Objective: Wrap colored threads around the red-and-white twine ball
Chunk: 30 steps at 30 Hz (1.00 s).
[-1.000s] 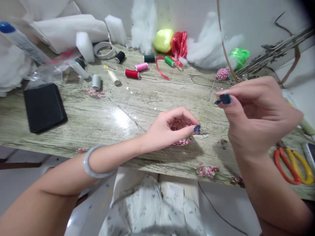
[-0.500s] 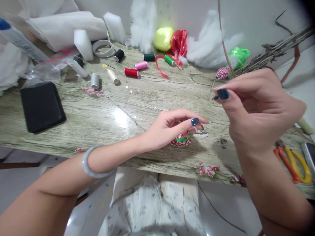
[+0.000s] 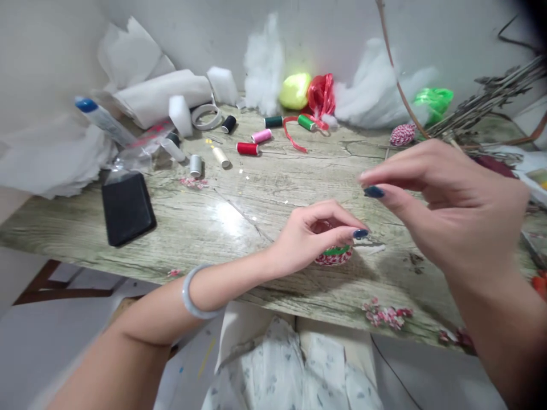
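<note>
My left hand (image 3: 314, 236) is low over the table, against a small round bundle of red-and-white twine (image 3: 333, 257) with a green band around it. Its thumb and index finger are pinched together just past the bundle; whatever they hold is too small to see. The other left fingers are mostly hidden behind the thumb. Raised to the right, my right hand (image 3: 444, 199) has its thumb and index fingertip close together in a pinch. No thing can be made out between those tips. A thin white piece (image 3: 371, 247) lies beside the bundle.
Thread spools, including a red one (image 3: 248, 148), lie towards the back. Behind them are white stuffing (image 3: 367, 91), red ribbon (image 3: 321, 97) and a roll of tape (image 3: 207, 117). A black flat object (image 3: 128, 208) lies left. Dry twigs (image 3: 491, 97) lean at right.
My view has shifted, so the table appears further right and lower. My left thumb and index finger have closed together. My right hand has come slightly lower and closer in, still pinched.
</note>
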Available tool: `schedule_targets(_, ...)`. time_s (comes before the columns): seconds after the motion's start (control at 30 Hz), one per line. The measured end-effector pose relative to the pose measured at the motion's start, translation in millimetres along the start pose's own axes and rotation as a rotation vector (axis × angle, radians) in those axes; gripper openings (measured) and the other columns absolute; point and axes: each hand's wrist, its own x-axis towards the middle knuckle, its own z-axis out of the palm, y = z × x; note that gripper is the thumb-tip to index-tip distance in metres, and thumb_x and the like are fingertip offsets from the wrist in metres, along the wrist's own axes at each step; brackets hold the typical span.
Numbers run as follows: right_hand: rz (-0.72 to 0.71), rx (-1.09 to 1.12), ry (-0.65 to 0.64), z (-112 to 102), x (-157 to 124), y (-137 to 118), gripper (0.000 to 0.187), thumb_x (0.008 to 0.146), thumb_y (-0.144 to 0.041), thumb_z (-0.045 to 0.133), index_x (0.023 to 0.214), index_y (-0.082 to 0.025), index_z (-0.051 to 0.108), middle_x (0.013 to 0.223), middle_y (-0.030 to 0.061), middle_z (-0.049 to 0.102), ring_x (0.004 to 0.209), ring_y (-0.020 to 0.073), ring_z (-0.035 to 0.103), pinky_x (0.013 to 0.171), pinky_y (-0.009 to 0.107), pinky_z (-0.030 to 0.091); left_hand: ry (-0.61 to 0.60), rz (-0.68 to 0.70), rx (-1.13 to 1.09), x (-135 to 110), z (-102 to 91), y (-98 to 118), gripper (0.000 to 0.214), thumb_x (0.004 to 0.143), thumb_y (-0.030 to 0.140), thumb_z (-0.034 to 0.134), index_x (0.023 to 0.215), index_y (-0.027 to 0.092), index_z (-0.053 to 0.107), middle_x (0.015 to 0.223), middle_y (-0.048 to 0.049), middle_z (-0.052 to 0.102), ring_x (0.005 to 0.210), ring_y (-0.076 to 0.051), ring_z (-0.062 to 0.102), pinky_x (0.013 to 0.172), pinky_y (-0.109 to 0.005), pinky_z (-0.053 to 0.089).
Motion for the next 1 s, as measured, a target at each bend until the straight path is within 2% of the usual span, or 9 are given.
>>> schedule_targets(0.1,0.099,-0.018,-0.044,-12,-8,11,0.029,0.087,-0.018,0.066,0.113,-0.029,0.07,0.092,-0.0023,0.069,0.077,0.0093,0.064,0.068,0.022,0.053,0.034,-0.032,-0.067,0,0.3,-2,0.006,0.081,0.022,0.074,0.081,0.016,0.073,0.079,-0.0011,0.067,0.064,-0.006,0.06,0.062,-0.019,0.051)
schedule_targets(0.2,0.052,-0.157,-0.258,-19,-22,22,0.021,0.086,-0.028,0.068,0.107,-0.028,0.071,0.086,-0.0026,0.069,0.064,0.0089,0.061,0.054,0.021,0.049,0.065,-0.056,-0.089,0,0.2,-4,0.009,0.08,0.024,0.076,0.081,0.016,0.072,0.077,-0.001,0.067,0.064,-0.006,0.06,0.061,-0.019,0.052)
schedule_targets(0.27,0.022,-0.232,-0.321,-17,-32,24,0.019,0.087,-0.033,0.067,0.105,-0.026,0.069,0.085,-0.0011,0.068,0.064,0.011,0.061,0.053,0.024,0.047,0.07,-0.056,-0.102,0,0.1,-5,0.012,0.079,0.026,0.077,0.081,0.016,0.072,0.076,-0.0009,0.067,0.063,-0.007,0.059,0.06,-0.019,0.051)
schedule_targets(0.47,-0.081,-0.241,-0.24,4,-45,19,0.007,0.089,-0.019,0.062,0.091,-0.024,0.065,0.083,-0.0001,0.068,0.071,0.0148,0.065,0.06,0.028,0.047,0.068,-0.062,-0.156,2,1.4,-6,0.016,0.077,0.029,0.079,0.081,0.016,0.07,0.076,0.0004,0.066,0.062,-0.005,0.06,0.058,-0.018,0.051)
schedule_targets(0.57,-0.036,-0.214,-0.2,7,-43,20,0.009,0.086,-0.016,0.064,0.084,-0.024,0.065,0.086,0.0001,0.068,0.074,0.0147,0.065,0.064,0.028,0.048,0.09,-0.094,-0.184,3,2.1,-6,0.023,0.075,0.034,0.08,0.081,0.015,0.069,0.078,-0.0006,0.067,0.065,-0.006,0.062,0.059,-0.018,0.054)
schedule_targets(0.7,0.034,-0.118,-0.111,7,-40,21,0.014,0.082,-0.012,0.067,0.081,-0.025,0.067,0.079,-0.0035,0.068,0.07,0.0128,0.063,0.064,0.027,0.047,0.12,-0.069,-0.193,3,1.9,-7,0.026,0.073,0.036,0.082,0.081,0.015,0.068,0.077,0.0001,0.065,0.066,-0.007,0.062,0.059,-0.018,0.056)
schedule_targets(0.87,0.041,-0.108,-0.093,6,-38,19,0.013,0.079,-0.011,0.07,0.08,-0.024,0.069,0.078,-0.0018,0.069,0.07,0.0141,0.063,0.064,0.029,0.046,0.095,-0.017,-0.204,3,1.6,-8,0.02,0.082,0.033,0.075,0.082,0.016,0.064,0.083,0.0001,0.063,0.07,-0.007,0.064,0.066,-0.021,0.059)
schedule_targets(1.0,0.037,-0.137,-0.087,3,-37,18,0.01,0.079,-0.013,0.071,0.08,-0.023,0.071,0.08,-0.0001,0.071,0.071,0.0148,0.065,0.064,0.03,0.047,0.085,0.044,-0.123,6,1.6,-11,0.02,0.088,0.034,0.069,0.085,0.017,0.058,0.084,0.0,0.064,0.071,-0.008,0.066,0.071,-0.023,0.058)
